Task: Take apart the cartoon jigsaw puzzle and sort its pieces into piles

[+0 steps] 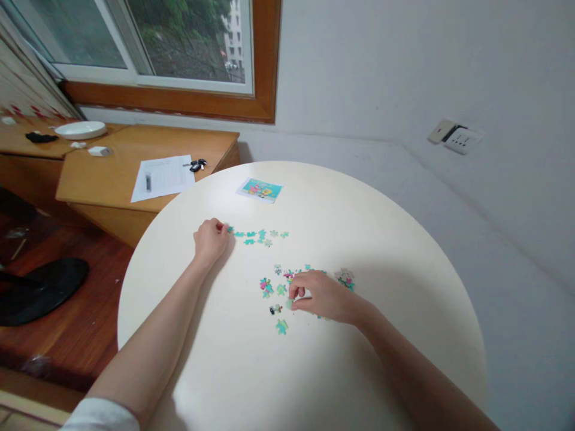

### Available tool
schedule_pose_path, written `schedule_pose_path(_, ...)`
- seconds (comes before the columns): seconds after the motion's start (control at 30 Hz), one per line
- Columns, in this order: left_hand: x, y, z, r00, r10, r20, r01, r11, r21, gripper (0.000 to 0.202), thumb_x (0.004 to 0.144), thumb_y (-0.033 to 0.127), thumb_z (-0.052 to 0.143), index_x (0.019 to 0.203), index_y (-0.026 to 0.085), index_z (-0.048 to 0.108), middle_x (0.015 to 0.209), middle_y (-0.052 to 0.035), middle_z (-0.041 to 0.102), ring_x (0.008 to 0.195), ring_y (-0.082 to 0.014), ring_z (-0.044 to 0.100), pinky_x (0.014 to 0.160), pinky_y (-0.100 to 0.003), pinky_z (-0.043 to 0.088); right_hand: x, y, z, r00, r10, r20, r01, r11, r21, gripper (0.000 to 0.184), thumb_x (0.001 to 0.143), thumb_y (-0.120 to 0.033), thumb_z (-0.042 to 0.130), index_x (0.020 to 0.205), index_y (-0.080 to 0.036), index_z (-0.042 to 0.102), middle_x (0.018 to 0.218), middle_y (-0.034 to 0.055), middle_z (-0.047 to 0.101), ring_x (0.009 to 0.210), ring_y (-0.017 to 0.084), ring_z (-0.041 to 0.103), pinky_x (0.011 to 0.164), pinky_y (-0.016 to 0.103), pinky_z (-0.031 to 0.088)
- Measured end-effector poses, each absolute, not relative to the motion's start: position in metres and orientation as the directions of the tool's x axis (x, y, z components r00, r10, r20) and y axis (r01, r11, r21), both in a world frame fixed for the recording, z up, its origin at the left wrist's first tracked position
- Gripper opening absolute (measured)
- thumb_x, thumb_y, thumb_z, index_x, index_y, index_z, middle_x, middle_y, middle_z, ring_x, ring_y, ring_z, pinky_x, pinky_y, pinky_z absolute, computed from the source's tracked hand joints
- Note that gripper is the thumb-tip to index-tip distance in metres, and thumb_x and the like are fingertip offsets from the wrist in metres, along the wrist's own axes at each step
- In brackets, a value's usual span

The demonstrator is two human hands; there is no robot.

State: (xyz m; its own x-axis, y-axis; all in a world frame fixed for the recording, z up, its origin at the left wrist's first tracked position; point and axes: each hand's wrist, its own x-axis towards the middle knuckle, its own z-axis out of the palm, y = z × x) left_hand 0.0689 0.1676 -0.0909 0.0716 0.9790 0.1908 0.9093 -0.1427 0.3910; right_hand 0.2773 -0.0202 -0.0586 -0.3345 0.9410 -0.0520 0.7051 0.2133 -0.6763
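Observation:
My left hand (pixel 211 240) is closed in a pinch on a teal jigsaw puzzle piece (pixel 230 230) at the left end of a loose row of teal pieces (pixel 250 234). Pale green pieces (pixel 274 233) lie at that row's right end. Nearer to me, my right hand (pixel 318 293) pinches a pale green puzzle piece (pixel 290 304) between thumb and fingers. Around and partly under it are scattered pieces in green, pink and black, among them a green piece (pixel 281 327) and a black-and-white one (pixel 275 309). A small heap of pieces (pixel 345 278) is partly hidden behind the right hand.
A colourful picture card (pixel 260 190) lies towards the far edge of the round white table (pixel 359 209). On the wooden desk (pixel 112 173) at the left are a paper sheet (pixel 164 173), keys (pixel 196 164) and a white dish (pixel 81 130). A wall borders the table's right side.

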Motion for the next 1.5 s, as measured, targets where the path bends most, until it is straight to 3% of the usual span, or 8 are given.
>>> schedule_pose_path(0.2, 0.069, 0.168, -0.091, 0.068, 0.979, 0.192, 0.901, -0.143, 0.409, 0.027, 0.081, 0.035, 0.041, 0.079, 0.016, 0.06, 0.087, -0.0092, 0.065, 0.084, -0.0237, 0.059, 0.07, -0.032, 0.04, 0.276, -0.021, -0.055, -0.297, 0.945, -0.137, 0.685, 0.11, -0.72, 0.006, 0.068, -0.011, 0.064, 0.068, -0.016, 0.061, 0.062, -0.0025, 0.058, 0.059, 0.01, 0.053, 0.056, 0.019, 0.036)
schedule_pose_path(0.6, 0.068, 0.169, -0.094, 0.063, 0.974, 0.218, 0.886, -0.155, 0.437, 0.024, 0.081, 0.035, 0.043, 0.075, 0.017, 0.058, 0.084, -0.0078, 0.064, 0.081, -0.0231, 0.058, 0.07, -0.032, 0.04, 0.276, -0.02, -0.057, -0.353, 0.928, -0.118, 0.595, 0.125, -0.794, 0.013, 0.069, -0.008, 0.06, 0.078, -0.017, 0.055, 0.062, -0.0046, 0.053, 0.06, 0.009, 0.049, 0.058, 0.018, 0.037)
schedule_pose_path(0.73, 0.068, 0.169, -0.094, 0.06, 0.969, 0.24, 0.865, -0.17, 0.472, 0.02, 0.08, 0.033, 0.045, 0.07, 0.018, 0.054, 0.082, -0.008, 0.062, 0.08, -0.0233, 0.057, 0.069, -0.033, 0.039, 0.277, -0.02, -0.057, -0.395, 0.915, -0.081, 0.584, 0.183, -0.791, 0.008, 0.074, -0.01, 0.054, 0.072, -0.016, 0.058, 0.063, -0.0028, 0.052, 0.06, 0.009, 0.046, 0.058, 0.019, 0.037)
schedule_pose_path(0.97, 0.075, 0.16, -0.084, 0.094, 0.923, 0.373, 0.74, -0.315, 0.594, 0.019, 0.078, 0.027, 0.049, 0.061, 0.02, 0.046, 0.068, -0.0033, 0.054, 0.063, -0.0171, 0.05, 0.063, -0.031, 0.035, 0.275, -0.019, -0.06, -0.216, 0.971, -0.106, 0.578, 0.04, -0.815, 0.005, 0.073, -0.016, 0.057, 0.072, -0.017, 0.061, 0.061, -0.0019, 0.057, 0.058, 0.01, 0.052, 0.057, 0.019, 0.041)
schedule_pose_path(1.07, 0.08, 0.151, -0.078, 0.178, 0.889, 0.422, 0.651, -0.428, 0.627, 0.022, 0.077, 0.027, 0.05, 0.057, 0.019, 0.044, 0.061, -0.001, 0.049, 0.058, -0.0147, 0.045, 0.058, -0.028, 0.034, 0.275, -0.018, -0.06, -0.147, 0.987, -0.06, 0.546, 0.03, -0.837, 0.005, 0.074, -0.019, 0.058, 0.073, -0.017, 0.063, 0.067, 0.0006, 0.064, 0.063, 0.011, 0.057, 0.062, 0.021, 0.044)
schedule_pose_path(1.2, 0.089, 0.134, -0.069, 0.419, 0.782, 0.46, 0.487, -0.622, 0.613, 0.022, 0.08, 0.028, 0.047, 0.06, 0.018, 0.046, 0.06, 0.0002, 0.047, 0.057, -0.0127, 0.044, 0.056, -0.025, 0.034, 0.276, -0.014, -0.061, -0.052, 0.999, 0.001, 0.499, 0.027, -0.866, 0.007, 0.074, -0.022, 0.058, 0.075, -0.017, 0.064, 0.073, 0.0027, 0.068, 0.067, 0.013, 0.061, 0.064, 0.023, 0.046)
schedule_pose_path(1.37, 0.101, 0.105, -0.058, 0.719, 0.547, 0.428, 0.314, -0.805, 0.503, 0.019, 0.083, 0.028, 0.046, 0.07, 0.017, 0.053, 0.071, -0.0029, 0.055, 0.067, -0.0138, 0.05, 0.063, -0.025, 0.038, 0.278, -0.011, -0.065, 0.093, 0.995, -0.037, 0.383, -0.07, -0.921, 0.008, 0.07, -0.026, 0.06, 0.072, -0.017, 0.061, 0.065, 0.0019, 0.067, 0.057, 0.013, 0.06, 0.051, 0.022, 0.045)
schedule_pose_path(1.5, 0.108, 0.089, -0.051, 0.835, 0.398, 0.38, 0.218, -0.873, 0.436, 0.014, 0.082, 0.029, 0.051, 0.081, 0.016, 0.057, 0.08, -0.005, 0.058, 0.076, -0.016, 0.053, 0.068, -0.027, 0.04, 0.28, -0.009, -0.068, 0.164, 0.985, -0.053, 0.29, -0.099, -0.952, 0.014, 0.068, -0.031, 0.062, 0.072, -0.018, 0.06, 0.063, 0.0017, 0.067, 0.053, 0.014, 0.06, 0.045, 0.022, 0.044)
